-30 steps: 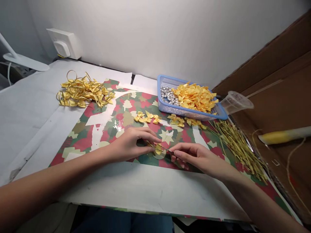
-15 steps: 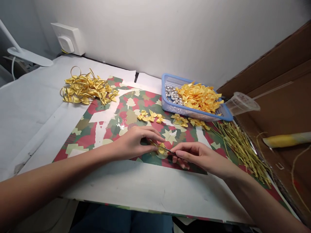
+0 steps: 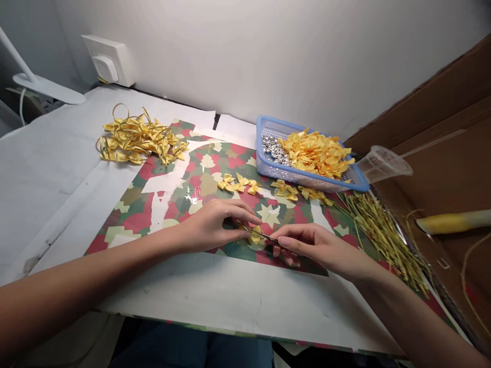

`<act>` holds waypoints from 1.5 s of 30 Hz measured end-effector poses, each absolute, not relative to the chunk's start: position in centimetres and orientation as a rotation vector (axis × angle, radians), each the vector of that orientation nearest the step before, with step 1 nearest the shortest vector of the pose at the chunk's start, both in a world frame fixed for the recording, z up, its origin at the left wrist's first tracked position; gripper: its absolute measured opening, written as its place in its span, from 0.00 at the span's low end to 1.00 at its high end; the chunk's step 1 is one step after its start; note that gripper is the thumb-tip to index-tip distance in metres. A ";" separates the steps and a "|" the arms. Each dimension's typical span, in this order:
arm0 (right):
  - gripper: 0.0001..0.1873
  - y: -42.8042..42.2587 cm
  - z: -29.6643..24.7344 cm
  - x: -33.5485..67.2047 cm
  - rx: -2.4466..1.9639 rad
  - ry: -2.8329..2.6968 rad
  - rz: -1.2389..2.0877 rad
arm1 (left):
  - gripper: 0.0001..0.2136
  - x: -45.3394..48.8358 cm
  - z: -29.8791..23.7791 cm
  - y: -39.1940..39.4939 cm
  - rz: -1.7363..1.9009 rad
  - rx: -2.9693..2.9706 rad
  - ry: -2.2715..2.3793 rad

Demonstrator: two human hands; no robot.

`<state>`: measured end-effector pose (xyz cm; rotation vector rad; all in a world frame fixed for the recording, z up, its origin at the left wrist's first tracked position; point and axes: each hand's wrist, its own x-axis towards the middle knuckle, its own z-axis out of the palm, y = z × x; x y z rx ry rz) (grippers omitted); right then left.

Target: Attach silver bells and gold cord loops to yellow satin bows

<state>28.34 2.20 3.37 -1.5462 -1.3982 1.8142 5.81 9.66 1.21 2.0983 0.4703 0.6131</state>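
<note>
The table (image 3: 245,291) is carrying a patterned sheet (image 3: 238,158). A blue basket (image 3: 299,179) is standing at the rear. A bundle of gold ties (image 3: 383,240) is lying at the right. The left hand (image 3: 215,225) is curving over the sheet; whether its thumb and fingers are gripping cannot be told. The right hand (image 3: 318,248) is clamping a slim dark tool (image 3: 270,238). A small yellow bow (image 3: 256,235) is sitting between both hands, the tool's tip overlapping it.
</note>
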 end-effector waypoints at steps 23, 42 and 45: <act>0.18 2.0 3.1 28.4 -1.559 -1.380 1.784 | 0.11 5.9 1.3 9.6 0.603 2.091 0.475; 0.20 2.1 3.2 28.2 -1.583 -1.409 1.765 | 0.11 5.9 1.4 9.6 0.593 2.075 0.471; 0.21 2.1 3.1 28.2 -1.588 -1.414 1.766 | 0.11 5.9 1.4 9.6 0.596 2.082 0.472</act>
